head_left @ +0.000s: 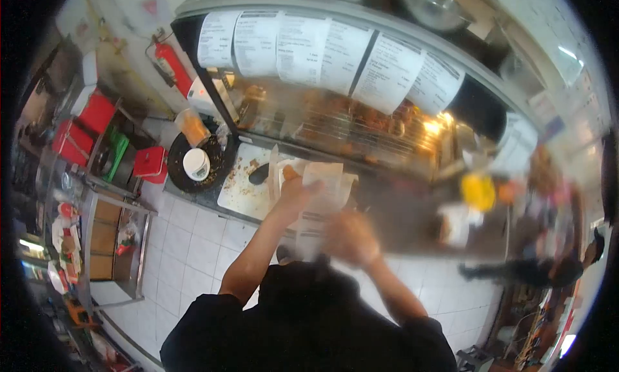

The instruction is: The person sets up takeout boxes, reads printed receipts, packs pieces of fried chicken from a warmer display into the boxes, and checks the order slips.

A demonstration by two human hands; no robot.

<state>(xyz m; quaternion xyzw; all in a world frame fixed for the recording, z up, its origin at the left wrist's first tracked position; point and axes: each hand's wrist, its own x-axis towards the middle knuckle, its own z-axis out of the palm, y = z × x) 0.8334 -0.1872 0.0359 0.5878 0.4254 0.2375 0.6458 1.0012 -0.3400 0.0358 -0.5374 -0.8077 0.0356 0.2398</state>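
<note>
Paper slip (322,174) is positioned over the near edge of the tabletop (401,207), beside the white board (240,193). Left hand (296,196): fingers closed on slip. Right hand (351,238): blurred, grip indeterminable.

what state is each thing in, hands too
left hand, at the paper, grip unclear
right hand, blurred, grip unclear
printed white paper slip, spread out between the hands
white rectangular cutting board, strewn with crumbs
glass-fronted food cabinet, lit inside
printed white sheets, hanging along the cabinet's top
red cylindrical fire extinguisher, on the wall
</note>
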